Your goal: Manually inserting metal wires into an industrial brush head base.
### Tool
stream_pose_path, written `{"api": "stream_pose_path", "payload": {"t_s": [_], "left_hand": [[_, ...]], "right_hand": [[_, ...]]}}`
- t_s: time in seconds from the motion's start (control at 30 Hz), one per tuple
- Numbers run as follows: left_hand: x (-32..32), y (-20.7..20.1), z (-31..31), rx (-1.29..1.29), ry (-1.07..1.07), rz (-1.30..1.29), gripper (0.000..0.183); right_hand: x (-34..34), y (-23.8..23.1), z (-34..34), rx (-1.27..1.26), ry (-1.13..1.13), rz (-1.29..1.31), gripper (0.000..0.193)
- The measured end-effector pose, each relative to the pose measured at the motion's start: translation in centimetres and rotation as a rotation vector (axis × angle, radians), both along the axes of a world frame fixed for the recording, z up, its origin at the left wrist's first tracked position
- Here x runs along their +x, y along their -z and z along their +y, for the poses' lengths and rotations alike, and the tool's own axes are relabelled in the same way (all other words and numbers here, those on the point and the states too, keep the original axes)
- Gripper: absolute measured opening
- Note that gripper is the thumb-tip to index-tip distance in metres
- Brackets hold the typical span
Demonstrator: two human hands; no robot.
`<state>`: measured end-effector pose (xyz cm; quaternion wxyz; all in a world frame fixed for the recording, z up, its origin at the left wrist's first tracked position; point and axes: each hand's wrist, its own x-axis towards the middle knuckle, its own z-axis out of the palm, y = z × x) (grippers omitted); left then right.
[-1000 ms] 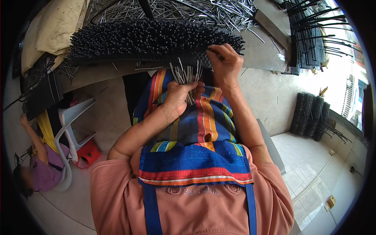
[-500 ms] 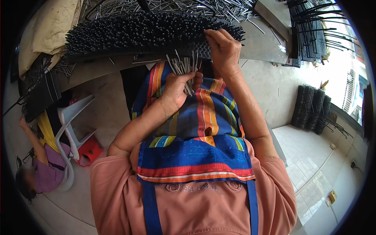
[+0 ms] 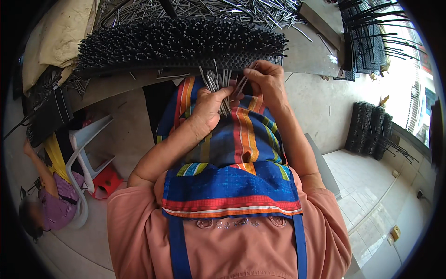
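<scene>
A: Biggest thing here?
B: Grey table (image 3: pixel 304 63), runs across in front of the person in the pink shirt (image 3: pixel 232 251).
A: Anybody else?
B: Yep, co-worker in a purple top (image 3: pixel 58 202), off to the L, by a pale chair (image 3: pixel 80 211).
A: On the table?
B: Heap of loose rods (image 3: pixel 265 14) at the back, approx. silver-grey. Nearer the person, a long black holed block (image 3: pixel 223 62) w/ dark rods (image 3: pixel 176 44) standing thick in it. Bare holes show along the front edge, esp. toward the R end.
A: Tan cloth (image 3: pixel 69 32)?
B: At the table's L end. And a blue striped apron (image 3: pixel 260 190) over the person's front and lap.
A: Hands?
B: L hand (image 3: pixel 210 104) is clenched round a bundle of grey rods (image 3: pixel 213 80), thumb across it, held above the lap just this side of the block. Ends fan out toward the block.
A: R hand (image 3: pixel 267 81)?
B: Just beside it, thumb + forefinger pinching a thin rod (image 3: pixel 241 85), maybe 2, can't tell. It slants down toward the L fingertips; can't tell if they're touching it.
</scene>
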<state>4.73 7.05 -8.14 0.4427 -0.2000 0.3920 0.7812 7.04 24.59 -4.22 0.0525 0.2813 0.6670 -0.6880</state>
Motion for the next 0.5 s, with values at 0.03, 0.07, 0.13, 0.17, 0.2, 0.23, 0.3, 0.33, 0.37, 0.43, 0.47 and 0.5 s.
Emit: {"api": "stream_pose_path", "payload": {"t_s": [0.03,0.07,0.13,0.17,0.2,0.23,0.3,0.33,0.37,0.43,0.47,0.5], "left_hand": [[-0.1,0.1,-0.1,-0.039,-0.028,-0.033,0.019],[-0.1,0.0,-0.1,-0.041,-0.031,-0.034,0.019],[0.0,-0.2,-0.3,-0.128,-0.020,-0.045,0.020],[0.1,-0.3,-0.3,-0.127,-0.020,-0.044,0.020],[0.2,-0.3,-0.2,-0.115,-0.018,-0.018,0.021],[0.2,-0.3,-0.1,-0.103,-0.016,0.008,0.023],[0.0,-0.7,-0.1,-0.103,-0.016,0.025,0.023],[-0.1,-0.8,-0.1,-0.103,-0.013,0.042,0.023],[-0.1,-0.8,-0.1,-0.104,-0.016,0.041,0.023],[0.0,-0.8,-0.2,-0.075,-0.051,0.059,0.020],[0.0,-0.6,-0.3,-0.075,-0.054,0.057,0.020],[-0.1,-0.4,-0.4,-0.078,-0.060,0.038,0.019]], "right_hand": [[-0.1,0.8,0.1,0.099,0.126,0.160,0.004],[-0.5,0.6,0.2,0.098,0.123,0.160,0.004],[-1.3,0.1,0.3,0.254,0.331,0.420,0.001],[-1.9,0.3,0.3,0.303,0.328,0.502,0.005],[-2.3,0.6,0.1,0.304,0.328,0.502,0.005],[-2.6,0.9,-0.2,0.353,0.276,0.547,0.006],[-3.0,1.8,-0.3,0.460,0.185,0.596,0.011],[-3.1,2.1,-0.3,0.460,0.184,0.596,0.011],[-3.2,2.3,-0.5,0.542,0.141,0.622,0.012],[-3.2,2.6,-0.6,0.643,0.082,0.657,0.014],[-3.2,2.4,-0.9,0.643,0.078,0.656,0.014],[-3.2,2.0,-1.3,0.580,0.085,0.636,0.014]]}}
